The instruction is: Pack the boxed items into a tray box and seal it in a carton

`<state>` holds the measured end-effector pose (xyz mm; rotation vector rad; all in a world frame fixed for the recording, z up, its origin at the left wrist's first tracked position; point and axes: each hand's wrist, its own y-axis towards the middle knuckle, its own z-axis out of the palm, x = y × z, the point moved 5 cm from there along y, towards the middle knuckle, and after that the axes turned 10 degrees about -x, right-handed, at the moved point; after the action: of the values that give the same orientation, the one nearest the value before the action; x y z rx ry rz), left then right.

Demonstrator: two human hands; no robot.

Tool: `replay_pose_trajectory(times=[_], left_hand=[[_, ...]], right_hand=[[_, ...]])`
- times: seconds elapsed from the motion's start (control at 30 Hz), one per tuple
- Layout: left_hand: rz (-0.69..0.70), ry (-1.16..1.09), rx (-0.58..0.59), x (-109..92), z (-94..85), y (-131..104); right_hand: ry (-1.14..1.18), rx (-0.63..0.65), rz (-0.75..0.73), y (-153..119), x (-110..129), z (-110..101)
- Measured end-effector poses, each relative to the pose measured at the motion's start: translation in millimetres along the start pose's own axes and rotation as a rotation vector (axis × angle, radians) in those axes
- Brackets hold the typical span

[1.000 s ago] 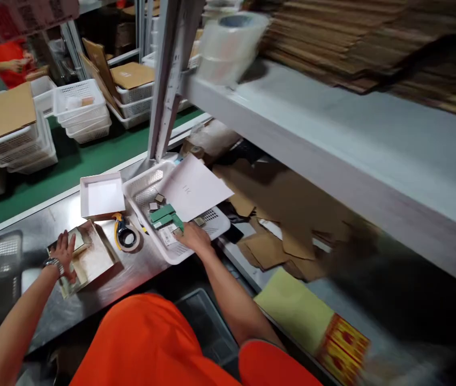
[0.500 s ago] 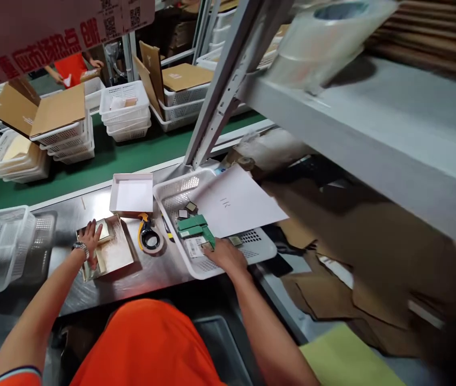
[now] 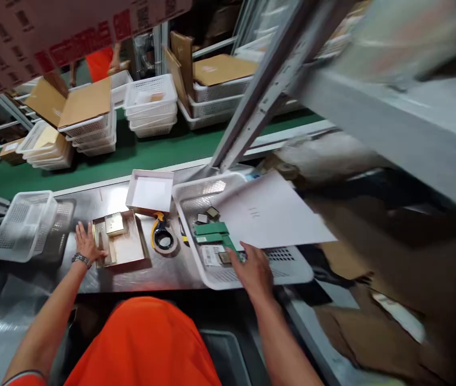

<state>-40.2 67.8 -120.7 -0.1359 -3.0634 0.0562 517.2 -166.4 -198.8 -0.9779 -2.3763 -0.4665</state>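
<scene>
My right hand (image 3: 254,268) reaches into a white mesh basket (image 3: 292,271) on the steel bench, fingers on a small dark square piece (image 3: 224,258) beside a white label. Green flat cards (image 3: 211,230) and two more small squares (image 3: 207,215) lie in the same basket, and a white sheet of paper (image 3: 268,212) covers its far right half. My left hand (image 3: 85,242), a watch on its wrist, rests flat on the left edge of a shallow gold tray (image 3: 125,249) that holds a small gold box (image 3: 114,223).
A white box lid (image 3: 150,192) and a tape dispenser with a yellow handle (image 3: 163,238) sit between tray and basket. Another white basket (image 3: 22,225) stands at the left. Stacked baskets and cardboard line the green conveyor (image 3: 143,155). A grey shelf (image 3: 392,118) overhangs the right.
The view has swung left and down. My left hand has slid from on top of the gold tray to its left edge. My right hand stays in the basket.
</scene>
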Motion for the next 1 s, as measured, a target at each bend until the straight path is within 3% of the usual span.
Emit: replay_pose_trajectory(times=[0.1,0.17,0.23,0.3,0.4,0.53,0.67,0.77,0.87,1.0], left_hand=[[-0.352,-0.109,-0.064,42,14.1,-71],[-0.53,-0.11,-0.055,65,30.6,-128],[-0.654,-0.084,-0.008,85,48.1,-182],[-0.744,-0.071,0.037,104,61.7,-227],[-0.817,-0.069,0.029,131,67.4,-266],[-0.863,-0.084,-0.037,166,54.6,-267],[-0.859,-0.142,-0.003,203,46.8,-241],[-0.842,-0.194,0.097,233,53.2,-220],[-0.8,-0.233,0.189,259,65.5,-203],[-0.775,-0.252,0.142,291,82.7,-187]], right_hand=[[0.263,-0.161,-0.027,-17,4,7],[0.39,-0.137,-0.026,-35,26,22],[0.498,0.002,-0.054,-56,64,45],[0.611,0.232,-0.123,-82,115,73],[0.701,0.592,-0.228,-119,195,117],[0.577,0.833,-0.289,-147,289,169],[0.268,0.877,-0.402,-160,357,213],[0.093,0.73,-0.457,-164,383,229],[-0.048,0.574,-0.395,-173,390,233],[-0.076,0.542,-0.232,-192,398,233]])
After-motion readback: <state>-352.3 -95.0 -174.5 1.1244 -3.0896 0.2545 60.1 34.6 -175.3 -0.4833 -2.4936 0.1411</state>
